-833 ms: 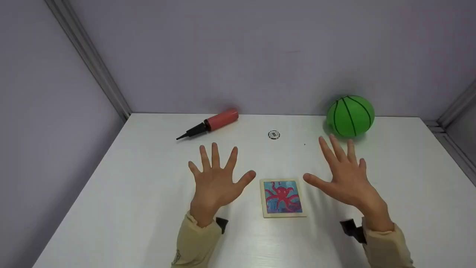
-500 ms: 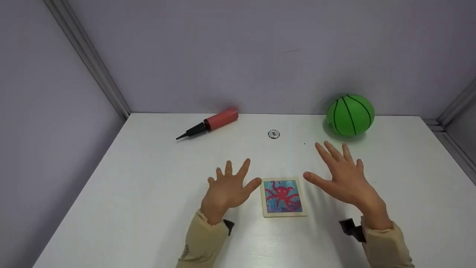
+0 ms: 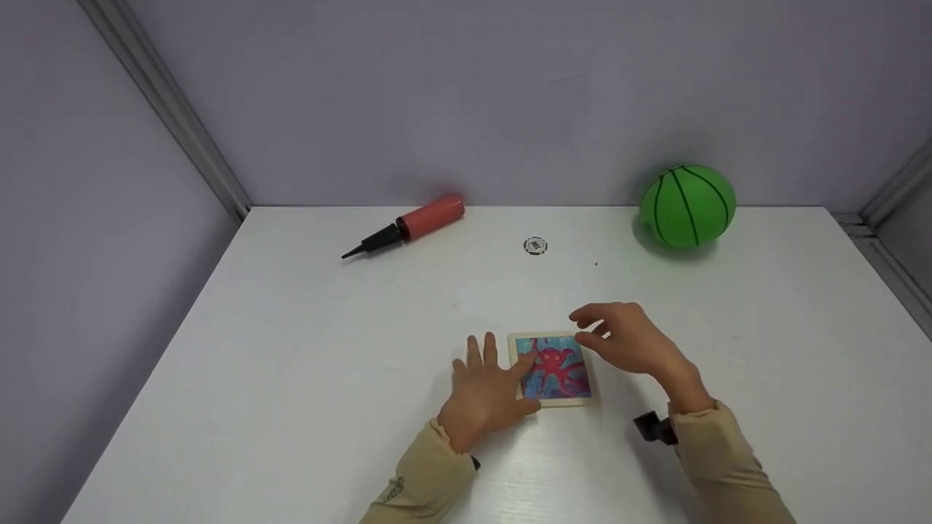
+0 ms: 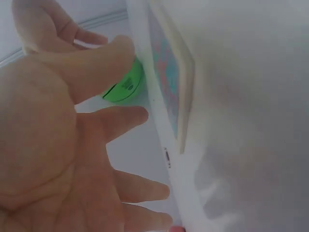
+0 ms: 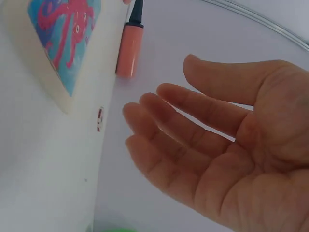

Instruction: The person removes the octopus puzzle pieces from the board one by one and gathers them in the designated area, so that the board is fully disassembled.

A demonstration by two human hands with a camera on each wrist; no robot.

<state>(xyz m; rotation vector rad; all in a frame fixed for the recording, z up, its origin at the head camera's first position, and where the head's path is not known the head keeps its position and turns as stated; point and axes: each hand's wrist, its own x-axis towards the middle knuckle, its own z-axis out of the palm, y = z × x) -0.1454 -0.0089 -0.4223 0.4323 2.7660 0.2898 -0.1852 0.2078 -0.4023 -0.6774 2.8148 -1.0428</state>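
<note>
A small square wooden-framed octopus picture board [image 3: 562,370] lies flat on the white table, pink on blue. My left hand [image 3: 480,400] is over its left edge, fingers spread, with thumb and index finger overlapping the picture in the head view. The left wrist view shows that hand's fingers apart from the board [image 4: 187,92]. Near the board's upper right corner hovers my right hand [image 3: 632,342], its fingers loosely bent with nothing between them. In the right wrist view a gap separates this hand [image 5: 212,130] from the board [image 5: 72,34].
Toward the back left lies a red and black hand pump [image 3: 429,218]. A black-and-white poker chip [image 3: 535,246] is flat at the back middle. The green ball [image 3: 688,207] with black lines sits at the back right, near the wall [image 3: 510,102].
My left hand has moved right and nearer to me, from beside the board to over its left edge. My right hand has moved left toward the board, its fingers bending.
</note>
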